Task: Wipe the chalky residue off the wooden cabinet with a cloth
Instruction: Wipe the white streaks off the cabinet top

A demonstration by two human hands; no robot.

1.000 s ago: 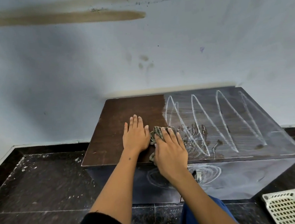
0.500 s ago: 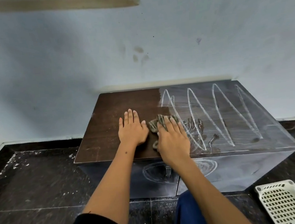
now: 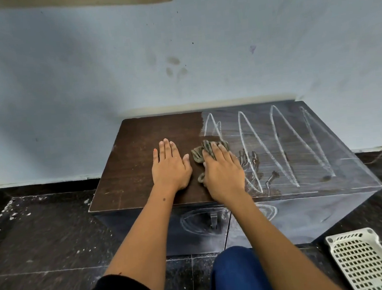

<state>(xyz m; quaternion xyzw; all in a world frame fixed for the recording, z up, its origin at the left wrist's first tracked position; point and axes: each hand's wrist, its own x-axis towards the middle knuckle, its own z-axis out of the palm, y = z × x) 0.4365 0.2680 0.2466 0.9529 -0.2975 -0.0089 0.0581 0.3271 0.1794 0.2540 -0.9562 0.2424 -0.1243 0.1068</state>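
- Right hand (image 3: pixel 223 172) lies flat over the crumpled cloth (image 3: pixel 203 153), fingers straight, pressing it onto the cabinet (image 3: pixel 131 184) top right at the border between clean wood and chalk!
- Left hand (image 3: pixel 170 168) is just beside it, spread palm-down on the bare brown wood, holding nothing, bracing.
- Look at that split: the left part of the top is dark and wiped, while the right part carries a grey film and tall white zigzag chalk lines (image 3: pixel 283 142).
- Chalk swirls mark the near front face too, untouched by the look of it.
- We're mid-wipe, I'd say, less than halfway across the top.
- Next move calls for firm pressure and a push rightward into the zigzags, probably refolding the cloth as it loads up.
- White perforated basket (image 3: pixel 363 261) sits on the floor, near right.
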